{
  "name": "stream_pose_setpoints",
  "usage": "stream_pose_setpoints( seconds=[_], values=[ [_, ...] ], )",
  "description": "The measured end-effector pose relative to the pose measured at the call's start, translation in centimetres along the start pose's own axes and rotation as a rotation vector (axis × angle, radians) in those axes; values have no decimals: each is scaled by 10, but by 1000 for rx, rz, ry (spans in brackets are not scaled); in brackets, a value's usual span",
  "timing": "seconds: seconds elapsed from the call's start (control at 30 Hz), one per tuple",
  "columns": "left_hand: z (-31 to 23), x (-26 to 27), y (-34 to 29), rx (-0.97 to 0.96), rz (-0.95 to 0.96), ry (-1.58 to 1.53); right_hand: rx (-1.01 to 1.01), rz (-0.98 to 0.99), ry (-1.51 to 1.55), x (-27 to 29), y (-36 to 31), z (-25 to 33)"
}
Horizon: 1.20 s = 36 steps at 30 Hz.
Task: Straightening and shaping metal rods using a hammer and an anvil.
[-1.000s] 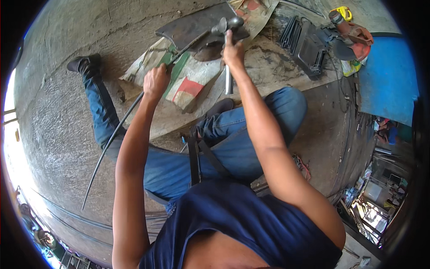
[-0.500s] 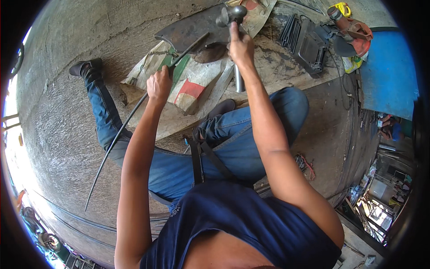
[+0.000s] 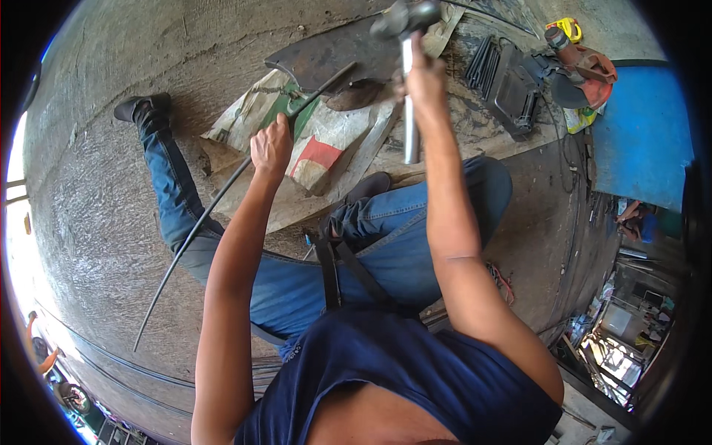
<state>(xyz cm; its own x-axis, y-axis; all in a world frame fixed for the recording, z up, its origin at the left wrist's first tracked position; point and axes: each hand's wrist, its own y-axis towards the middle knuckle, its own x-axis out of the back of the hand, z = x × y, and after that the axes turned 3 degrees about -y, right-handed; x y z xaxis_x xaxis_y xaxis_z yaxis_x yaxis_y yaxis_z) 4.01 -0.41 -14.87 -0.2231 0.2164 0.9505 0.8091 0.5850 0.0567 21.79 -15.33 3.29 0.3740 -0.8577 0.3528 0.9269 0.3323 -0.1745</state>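
My left hand (image 3: 271,145) is wrapped round a long thin dark metal rod (image 3: 199,225). The rod slants from the floor at lower left up to a dark rounded metal piece (image 3: 354,96), near which its far end lies. In my right hand (image 3: 428,85), fingers closed on its silver handle, is a hammer (image 3: 406,19) raised over the right part of a dark curved metal plate (image 3: 326,53); its head is slightly blurred. Under the rod is a crumpled sack (image 3: 320,152) with green and red patches.
A cut-off saw (image 3: 523,83) and a bundle of dark rods (image 3: 483,61) sit at the upper right. Beyond them is an orange grinder-like tool (image 3: 591,74) beside a blue panel (image 3: 641,133). Long rods (image 3: 133,363) lie at lower left. My legs straddle the work area.
My right hand and the hammer have shifted right and slightly up. My left hand and the rod sit a little farther right in the picture, still gripped.
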Motion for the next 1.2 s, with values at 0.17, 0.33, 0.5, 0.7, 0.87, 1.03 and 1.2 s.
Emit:
stream_pose_setpoints(
  seconds=[0.17, 0.33, 0.5, 0.7, 0.87, 1.03, 1.2],
  values=[
    [4, -2, 1, 11, 26, -29, 475, -233, 211, 3, -29, 76],
    [3, 0, -3, -1, -1, 4, 238, -69, -590, -42, 31, -62],
    [10, -5, -9, -8, -29, 23, 22, -101, -423, -38, 46, -87],
    [9, 3, -1, -49, -94, -69, -307, 46, 179, 12, 22, -92],
    [15, 11, 3, 15, -2, -135, -471, -68, 536, 28, 15, -119],
    [14, 14, 10, 44, 65, -166, -721, -280, 843, 28, 60, -213],
    [8, 15, 11, 66, 131, -175, -1110, -398, 1164, 15, 59, -286]
  ],
)
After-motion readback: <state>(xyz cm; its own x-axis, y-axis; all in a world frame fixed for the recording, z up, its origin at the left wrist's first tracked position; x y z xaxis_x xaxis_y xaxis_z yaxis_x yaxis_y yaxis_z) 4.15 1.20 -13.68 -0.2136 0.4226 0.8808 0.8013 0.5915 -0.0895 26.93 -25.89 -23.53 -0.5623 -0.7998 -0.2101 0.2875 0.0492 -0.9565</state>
